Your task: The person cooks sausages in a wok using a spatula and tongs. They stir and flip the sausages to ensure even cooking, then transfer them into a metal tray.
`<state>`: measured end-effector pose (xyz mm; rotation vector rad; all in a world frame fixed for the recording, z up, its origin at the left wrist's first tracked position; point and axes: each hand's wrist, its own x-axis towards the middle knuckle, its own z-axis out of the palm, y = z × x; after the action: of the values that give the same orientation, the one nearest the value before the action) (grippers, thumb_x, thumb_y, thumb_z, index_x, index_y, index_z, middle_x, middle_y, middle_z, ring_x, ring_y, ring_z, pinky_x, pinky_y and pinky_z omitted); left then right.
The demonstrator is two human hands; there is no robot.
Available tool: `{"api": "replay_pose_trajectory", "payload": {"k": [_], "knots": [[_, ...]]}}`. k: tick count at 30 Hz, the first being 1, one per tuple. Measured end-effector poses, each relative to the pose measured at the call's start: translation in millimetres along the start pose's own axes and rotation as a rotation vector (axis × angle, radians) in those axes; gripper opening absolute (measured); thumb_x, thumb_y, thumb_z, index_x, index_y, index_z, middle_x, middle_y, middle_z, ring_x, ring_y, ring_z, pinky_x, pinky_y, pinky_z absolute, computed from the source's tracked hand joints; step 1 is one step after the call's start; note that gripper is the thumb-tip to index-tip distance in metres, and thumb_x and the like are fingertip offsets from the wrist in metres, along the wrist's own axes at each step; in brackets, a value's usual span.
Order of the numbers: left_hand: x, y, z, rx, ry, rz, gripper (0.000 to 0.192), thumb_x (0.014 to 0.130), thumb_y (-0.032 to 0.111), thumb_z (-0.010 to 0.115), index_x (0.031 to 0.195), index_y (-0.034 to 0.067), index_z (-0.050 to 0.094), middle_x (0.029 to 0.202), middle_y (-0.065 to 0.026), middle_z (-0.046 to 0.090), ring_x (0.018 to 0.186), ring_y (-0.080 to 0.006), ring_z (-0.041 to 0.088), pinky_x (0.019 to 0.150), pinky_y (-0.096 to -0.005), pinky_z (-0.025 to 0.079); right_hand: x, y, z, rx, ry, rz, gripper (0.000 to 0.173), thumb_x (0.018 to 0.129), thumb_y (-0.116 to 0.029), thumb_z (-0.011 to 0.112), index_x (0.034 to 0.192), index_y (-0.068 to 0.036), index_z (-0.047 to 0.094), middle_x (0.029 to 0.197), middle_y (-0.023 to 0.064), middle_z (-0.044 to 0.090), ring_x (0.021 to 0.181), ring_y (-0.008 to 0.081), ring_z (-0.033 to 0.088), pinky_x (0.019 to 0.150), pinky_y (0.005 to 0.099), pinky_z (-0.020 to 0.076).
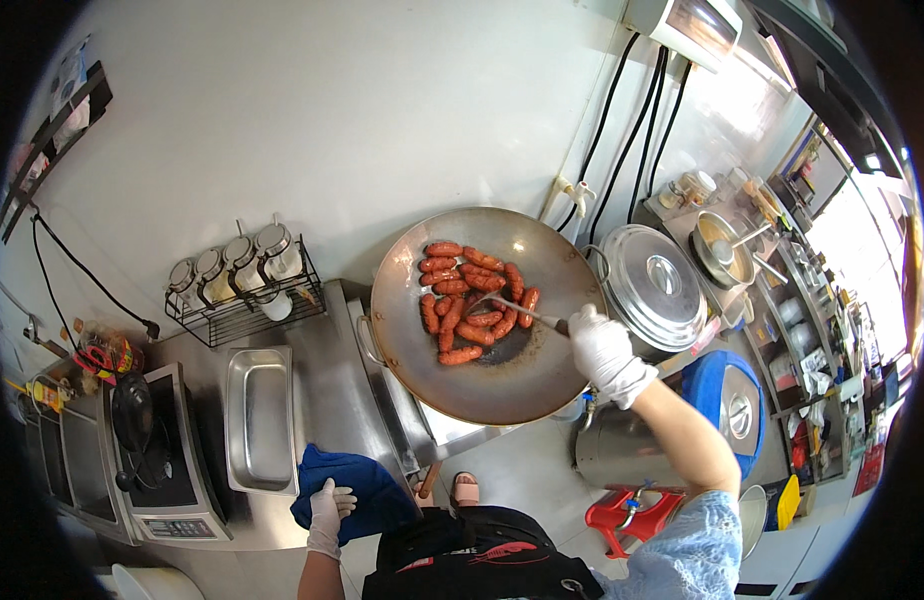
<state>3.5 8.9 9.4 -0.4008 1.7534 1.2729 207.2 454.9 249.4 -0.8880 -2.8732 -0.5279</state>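
My right hand (603, 349), in a white glove, grips the dark handle of a metal cooking utensil (520, 307). The utensil's head is among several glossy reddish-brown sausages (469, 316) and partly hidden by them. They lie in the middle of a large two-handled metal wok (424, 375), whose bottom is darkened and shiny with oil. Lower left, my gloved left hand (331, 511) holds a folded blue cloth (372, 491) at the counter's front edge, its fingers bent over the fabric. Beside the cloth stands an empty rectangular stainless-steel pan (260, 420).
Left of the pan is a countertop cooker (165, 465). A black wire rack (244, 311) holds lidded jars by the wall. Right of the wok stand a lidded pot (649, 281) and a large steel barrel (619, 450). A red plastic stool (630, 517) is on the floor.
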Motion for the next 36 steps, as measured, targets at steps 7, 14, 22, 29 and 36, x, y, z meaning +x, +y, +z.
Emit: {"api": "replay_pose_trajectory", "payload": {"k": [7, 14, 22, 29, 36], "knots": [[-2, 0, 0, -0.030, -0.014, 0.003, 0.052, 0.095, 0.044, 0.037, 0.078, 0.003, 0.065, 0.066, -0.0099, 0.066, 0.045, -0.0156, 0.057, 0.042, -0.0232, 0.044, 34, 61, -98, -0.067, -0.500, -0.012, 0.017, 0.075, -0.017, 0.057, 0.073, -0.003, 0.067, 0.072, 0.0190, 0.064, 0.070, 0.0351, 0.064, 0.063, 0.0408, 0.0509], [4, -2, -3, -0.051, -0.039, -0.022, 0.053, 0.095, 0.044, 0.037, 0.076, 0.003, 0.065, 0.064, -0.0097, 0.065, 0.044, -0.0160, 0.057, 0.040, -0.0232, 0.044, 70, 83, -26, -0.067, -0.580, -0.323, 0.019, 0.078, -0.020, 0.059, 0.073, -0.005, 0.069, 0.074, 0.0154, 0.066, 0.070, 0.0322, 0.064, 0.062, 0.0377, 0.0509], [4, -6, -2, -0.041, -0.026, -0.005, 0.054, 0.095, 0.045, 0.036, 0.076, 0.003, 0.065, 0.065, -0.0103, 0.066, 0.044, -0.0167, 0.057, 0.040, -0.0239, 0.045, 91, -12, -6, 0.201, -0.296, -0.025, 0.015, 0.076, -0.013, 0.056, 0.077, -0.006, 0.069, 0.077, 0.0169, 0.067, 0.074, 0.0328, 0.066, 0.066, 0.0390, 0.0525], [4, -4, -3, -0.038, -0.017, -0.022, 0.054, 0.095, 0.045, 0.036, 0.075, 0.004, 0.066, 0.065, -0.0103, 0.066, 0.044, -0.0173, 0.057, 0.040, -0.0246, 0.045, 33, -53, -59, -0.186, -0.188, -0.247, 0.014, 0.079, -0.013, 0.055, 0.086, -0.004, 0.064, 0.075, 0.0065, 0.062, 0.071, 0.0209, 0.063, 0.058, 0.0304, 0.0506], [3, -3, -2, -0.029, -0.012, -0.024, 0.052, 0.093, 0.046, 0.039, 0.078, 0.004, 0.066, 0.063, -0.0084, 0.065, 0.043, -0.0151, 0.055, 0.039, -0.0236, 0.043, 14, 24, -109, -0.079, -0.248, -0.232, 0.016, 0.077, -0.020, 0.062, 0.079, -0.004, 0.063, 0.069, 0.0137, 0.063, 0.067, 0.0286, 0.065, 0.058, 0.0368, 0.0521]]}}
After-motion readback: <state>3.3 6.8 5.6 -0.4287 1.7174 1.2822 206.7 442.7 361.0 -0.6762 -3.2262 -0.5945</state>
